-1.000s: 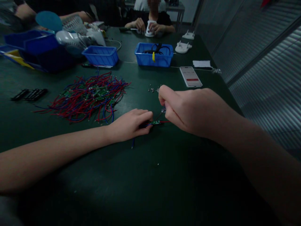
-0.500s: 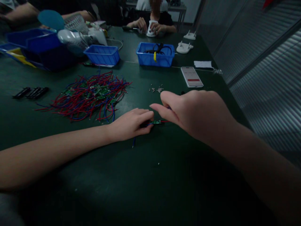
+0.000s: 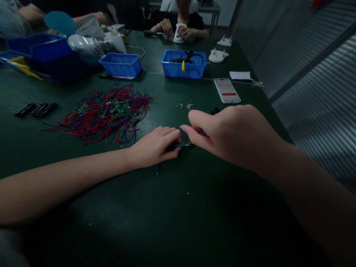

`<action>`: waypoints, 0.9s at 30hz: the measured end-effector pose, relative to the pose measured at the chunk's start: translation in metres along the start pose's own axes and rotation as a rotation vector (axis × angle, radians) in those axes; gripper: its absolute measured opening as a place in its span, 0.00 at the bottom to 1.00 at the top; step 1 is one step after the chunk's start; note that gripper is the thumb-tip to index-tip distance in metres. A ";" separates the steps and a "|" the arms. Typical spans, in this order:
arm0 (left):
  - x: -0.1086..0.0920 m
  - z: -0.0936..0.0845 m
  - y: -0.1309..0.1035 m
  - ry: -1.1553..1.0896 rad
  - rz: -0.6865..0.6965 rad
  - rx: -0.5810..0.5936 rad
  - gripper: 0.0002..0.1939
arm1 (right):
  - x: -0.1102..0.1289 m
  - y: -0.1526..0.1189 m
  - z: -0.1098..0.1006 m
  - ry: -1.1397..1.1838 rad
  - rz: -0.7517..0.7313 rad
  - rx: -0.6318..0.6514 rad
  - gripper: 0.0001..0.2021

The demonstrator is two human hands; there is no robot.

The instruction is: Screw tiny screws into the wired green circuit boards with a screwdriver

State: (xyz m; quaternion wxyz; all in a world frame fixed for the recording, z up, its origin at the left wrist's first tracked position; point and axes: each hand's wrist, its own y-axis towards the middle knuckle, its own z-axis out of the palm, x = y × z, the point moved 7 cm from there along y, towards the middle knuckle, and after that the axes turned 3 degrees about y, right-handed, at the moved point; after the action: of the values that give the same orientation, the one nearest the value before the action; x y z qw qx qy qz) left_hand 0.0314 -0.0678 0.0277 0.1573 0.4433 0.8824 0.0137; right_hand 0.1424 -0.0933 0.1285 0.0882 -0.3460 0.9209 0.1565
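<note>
My left hand [image 3: 158, 144] rests on the green table with its fingers pinched around a small circuit board [image 3: 185, 144]. The board's right end sticks out past my fingertips, and a blue wire [image 3: 158, 168] hangs out below the hand. Just to the right, my right hand [image 3: 230, 129] is closed above the table, its thumb pointing left over the board's end. A bit of dark blue or purple shows between thumb and fingers, but what it belongs to is hidden. Behind the hands lie small screws [image 3: 189, 106]. Left of them spreads a pile of circuit boards with red and blue wires [image 3: 108, 111].
Black plastic parts [image 3: 36, 110] lie at the far left. A blue bin [image 3: 121, 66], another blue bin with black cables [image 3: 182, 70] and a phone [image 3: 226, 91] stand farther back. Across the table a person's hands [image 3: 187, 33] hold a white part.
My right hand has shifted slightly, and the red wire seen at the board's right end is now mostly hidden. The left hand keeps its hold on the board.
</note>
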 end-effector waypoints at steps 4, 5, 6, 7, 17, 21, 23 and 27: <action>0.001 0.003 0.000 0.082 -0.012 0.023 0.11 | -0.009 0.000 0.002 -0.025 0.053 -0.007 0.25; 0.000 0.002 0.000 0.092 -0.007 0.013 0.12 | -0.010 0.001 0.003 0.000 0.056 0.011 0.24; 0.000 0.001 0.000 0.099 -0.001 0.002 0.12 | -0.010 0.001 0.004 0.040 0.052 0.033 0.22; -0.001 0.000 -0.001 0.102 0.004 -0.007 0.12 | -0.010 0.001 0.004 0.096 0.040 0.058 0.20; -0.001 -0.001 -0.001 0.010 0.020 -0.026 0.10 | -0.001 0.000 0.001 0.036 -0.067 0.004 0.21; 0.000 0.001 0.000 0.008 0.006 0.007 0.11 | -0.005 0.002 0.003 -0.006 0.032 -0.018 0.25; 0.000 0.001 0.000 0.008 0.008 0.001 0.11 | -0.006 0.002 0.005 0.047 0.058 0.003 0.23; -0.001 0.000 -0.002 0.011 0.018 -0.024 0.10 | -0.003 0.004 0.005 0.237 0.027 0.060 0.21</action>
State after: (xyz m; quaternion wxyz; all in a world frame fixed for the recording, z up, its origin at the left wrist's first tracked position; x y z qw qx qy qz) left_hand 0.0305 -0.0694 0.0277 0.1576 0.4492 0.8790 0.0283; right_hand 0.1425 -0.0871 0.1250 -0.0132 -0.3468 0.9337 0.0881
